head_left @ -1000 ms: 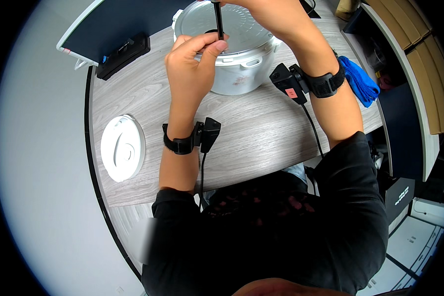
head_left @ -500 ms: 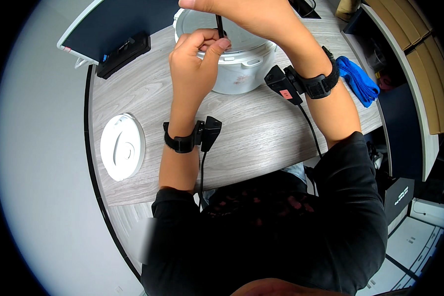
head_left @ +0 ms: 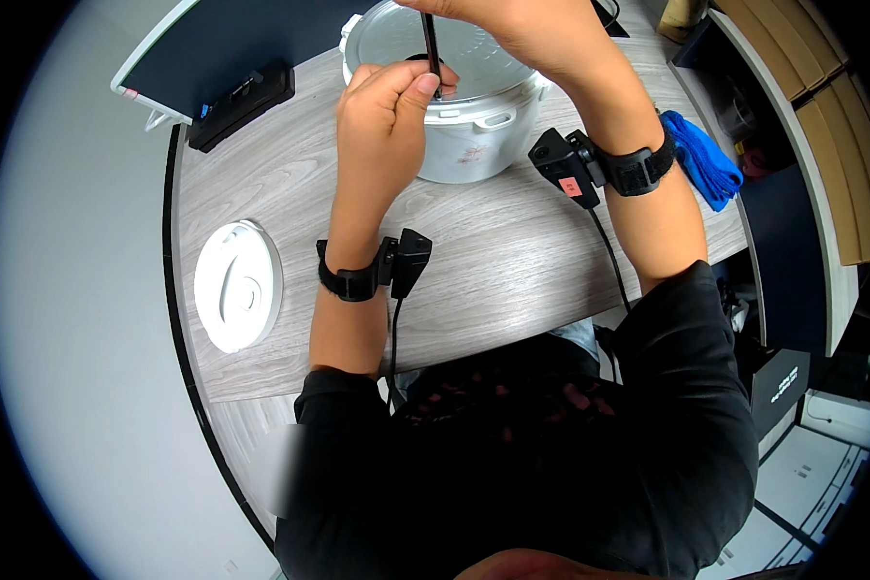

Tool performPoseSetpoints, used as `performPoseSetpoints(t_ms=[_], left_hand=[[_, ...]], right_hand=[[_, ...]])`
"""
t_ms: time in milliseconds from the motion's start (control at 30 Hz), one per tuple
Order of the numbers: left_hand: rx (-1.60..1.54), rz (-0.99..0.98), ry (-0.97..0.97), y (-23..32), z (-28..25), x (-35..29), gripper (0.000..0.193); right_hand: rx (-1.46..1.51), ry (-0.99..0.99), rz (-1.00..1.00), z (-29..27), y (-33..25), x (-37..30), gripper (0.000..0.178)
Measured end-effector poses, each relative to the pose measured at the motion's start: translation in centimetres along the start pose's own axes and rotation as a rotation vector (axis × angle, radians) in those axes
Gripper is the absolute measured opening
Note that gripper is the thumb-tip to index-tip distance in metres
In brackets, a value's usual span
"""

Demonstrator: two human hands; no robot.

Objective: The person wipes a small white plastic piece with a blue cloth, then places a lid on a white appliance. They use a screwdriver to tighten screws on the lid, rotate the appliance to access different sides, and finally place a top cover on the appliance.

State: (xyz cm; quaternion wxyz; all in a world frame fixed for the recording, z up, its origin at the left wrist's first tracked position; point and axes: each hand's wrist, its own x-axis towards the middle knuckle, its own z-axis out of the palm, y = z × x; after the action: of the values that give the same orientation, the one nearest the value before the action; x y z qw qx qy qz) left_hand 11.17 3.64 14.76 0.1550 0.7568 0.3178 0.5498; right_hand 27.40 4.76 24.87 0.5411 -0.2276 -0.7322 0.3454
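A white, oval plastic cover point(head_left: 239, 287) with a recessed middle lies near the left edge of the grey wood-grain tabletop point(head_left: 493, 261). Open tabletop separates it from the left forearm. Farther back is a long black box-shaped device point(head_left: 246, 108). The left hand point(head_left: 382, 126) has thumb and forefinger pinched together on the lower end of a thin, black, upright rod point(head_left: 430, 37), just above the front rim of a round white pot point(head_left: 469, 145) with a silver-grey top. The pot stands at the back of the table, a faint reddish pattern on its wall. The right hand point(head_left: 498, 14) is above it at the rod's upper part; its fingertips are cut off, so I cannot tell its grip. Open tabletop stretches from the pot toward the front edge. A small reddish label point(head_left: 570, 187) with tiny marks sits on the black right-wrist device point(head_left: 554, 159). Rightmost are a folded blue cloth point(head_left: 703, 161) and, lower, a black box point(head_left: 781, 391) with pale printing.
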Motion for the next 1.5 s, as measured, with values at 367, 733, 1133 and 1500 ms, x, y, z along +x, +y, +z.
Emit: performPoseSetpoints(t_ms=[367, 733, 1133, 1500], left_hand=[[-0.136, -0.066, -0.021, -0.1, -0.2, -0.1, 0.021], [-0.28, -0.19, -0.121, -0.6, -1.2, -0.2, 0.024], [0.113, 0.07, -0.219, -4.6, -5.9, 0.4, 0.05], [0.279, 0.222, -0.071, -1.3, -2.2, 0.1, 0.051]], right_hand=[[-0.165, 0.09, -0.075, 0.5, -0.5, 0.0, 0.032], [-0.119, 0.176, -0.079, 0.6, -1.4, 0.1, 0.027], [-0.194, 0.157, 0.084, -0.1, 2.4, -6.2, 0.031], [-0.167, 0.172, 0.176, 0.2, 1.7, -8.0, 0.029]])
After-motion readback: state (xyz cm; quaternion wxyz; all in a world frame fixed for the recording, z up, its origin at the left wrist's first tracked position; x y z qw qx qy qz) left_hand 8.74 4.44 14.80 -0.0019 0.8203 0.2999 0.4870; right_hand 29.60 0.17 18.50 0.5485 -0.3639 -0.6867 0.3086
